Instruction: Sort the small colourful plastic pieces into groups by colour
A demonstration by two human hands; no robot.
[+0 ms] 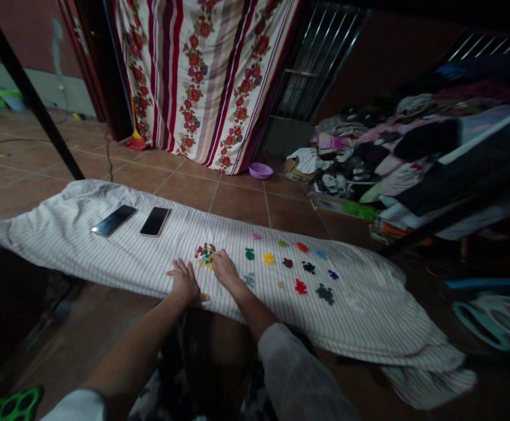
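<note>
A mixed pile of small coloured pieces (204, 255) lies on the striped cloth (185, 234). My right hand (225, 269) reaches the pile's right edge with its fingers curled together; whatever may be between the fingertips is hidden. Just below and left of the pile, my left hand (185, 283) rests on the cloth, fingers spread, holding nothing. To the right lie small single-colour heaps, among them a green heap (250, 254), a yellow heap (268, 258), a brown heap (287, 263), a red heap (300, 286) and a dark grey heap (325, 293).
Two phones, a left phone (114, 221) and a right phone (155, 222), lie on the cloth's left part. Behind it stand a purple basin (261, 171) and a floral curtain (202, 82). A large clothes pile (369, 146) fills the right background. A dark pole (31, 93) slants at left.
</note>
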